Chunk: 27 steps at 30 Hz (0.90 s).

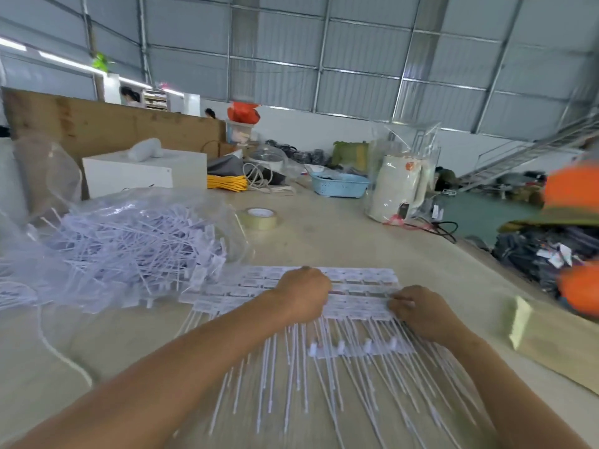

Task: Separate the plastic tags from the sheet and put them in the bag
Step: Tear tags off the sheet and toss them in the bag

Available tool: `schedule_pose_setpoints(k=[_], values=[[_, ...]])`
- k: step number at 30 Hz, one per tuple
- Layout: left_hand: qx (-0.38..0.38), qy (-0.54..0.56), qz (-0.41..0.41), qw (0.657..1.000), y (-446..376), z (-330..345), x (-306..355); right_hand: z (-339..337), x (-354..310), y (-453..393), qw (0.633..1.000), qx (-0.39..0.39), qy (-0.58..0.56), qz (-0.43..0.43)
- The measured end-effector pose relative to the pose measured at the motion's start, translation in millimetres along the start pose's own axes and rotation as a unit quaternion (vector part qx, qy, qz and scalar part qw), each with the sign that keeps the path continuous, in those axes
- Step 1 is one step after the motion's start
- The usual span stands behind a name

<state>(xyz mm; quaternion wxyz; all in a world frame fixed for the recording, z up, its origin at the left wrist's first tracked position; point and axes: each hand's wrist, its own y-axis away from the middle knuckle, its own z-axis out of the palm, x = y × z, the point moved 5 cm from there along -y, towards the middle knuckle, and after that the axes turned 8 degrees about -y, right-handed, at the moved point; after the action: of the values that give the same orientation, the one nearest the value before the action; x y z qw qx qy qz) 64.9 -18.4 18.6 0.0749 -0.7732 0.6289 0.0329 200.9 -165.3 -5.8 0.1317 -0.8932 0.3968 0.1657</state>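
Far left on the counter [340, 234], the clear bag [58, 202] lies slumped and open toward the middle, with a heap of loose tags [129, 244] inside and spilling from its mouth. A roll of tape [260, 217] sits just behind it.

In the middle, the sheet [359, 280] of joined tags lies flat, label heads in rows at the far side and thin tails [324, 377] fanning toward the person. The left hand [303, 293] rests on the sheet with its fingers curled down over a row of heads; it seems to be gripping them, though the fingertips are hidden.

To the right, the right hand [419, 311] is at the sheet's near right edge, fingers bent and pinching the heads there.

The step in hand looks like tearing a row free. To do it well, the left hand should pin the sheet firmly close to the break line while the right pulls along the row rather than upward, so the heads snap at their joints and the tails do not tangle. Freed tags then go left into the bag's mouth, tails gathered together first

A block of pale material [547, 338] lies at the far right
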Motion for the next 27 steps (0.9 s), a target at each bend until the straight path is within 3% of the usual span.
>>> schedule_pose_setpoints(k=[7, 12, 15, 18, 20, 21, 23, 25, 27], values=[[0.055, 0.117, 0.051, 0.99, -14.4, 14.0, -13.3, -6.6, 5.6, 1.3, 0.999, -0.002, 0.001, -0.034], [-0.003, 0.141, 0.058, 0.988, -11.0, 17.7, -13.1, -24.3, 15.0, 7.1, 0.999, -0.041, -0.021, 0.004], [0.008, 0.107, 0.058, 0.993, -9.6, 17.5, -6.4, -23.8, 17.9, 10.1, 0.998, -0.066, -0.019, 0.014], [0.04, 0.11, 0.061, 0.991, -6.5, 9.3, -3.1, -30.1, 18.5, 10.4, 0.999, -0.038, 0.007, 0.01], [0.056, 0.127, 0.048, 0.989, -4.4, -2.8, -6.6, -40.5, 17.8, 11.5, 0.996, -0.008, -0.087, 0.001], [0.062, 0.138, 0.042, 0.988, -2.2, -10.4, -9.0, -45.7, 16.9, 13.9, 0.98, 0.003, -0.201, 0.007], [0.09, 0.164, 0.035, 0.982, 3.2, -28.9, -12.9, -52.9, 16.9, 17.1, 0.899, 0.011, -0.437, 0.026], [0.129, 0.191, 0.034, 0.972, 8.9, -48.3, -15.5, -58.3, 19.1, 17.1, 0.811, 0.025, -0.582, 0.051], [0.12, 0.237, 0.031, 0.964, 12.7, -60.6, -19.9, -56.3, 19.2, 15.3, 0.721, 0.011, -0.687, 0.086]])
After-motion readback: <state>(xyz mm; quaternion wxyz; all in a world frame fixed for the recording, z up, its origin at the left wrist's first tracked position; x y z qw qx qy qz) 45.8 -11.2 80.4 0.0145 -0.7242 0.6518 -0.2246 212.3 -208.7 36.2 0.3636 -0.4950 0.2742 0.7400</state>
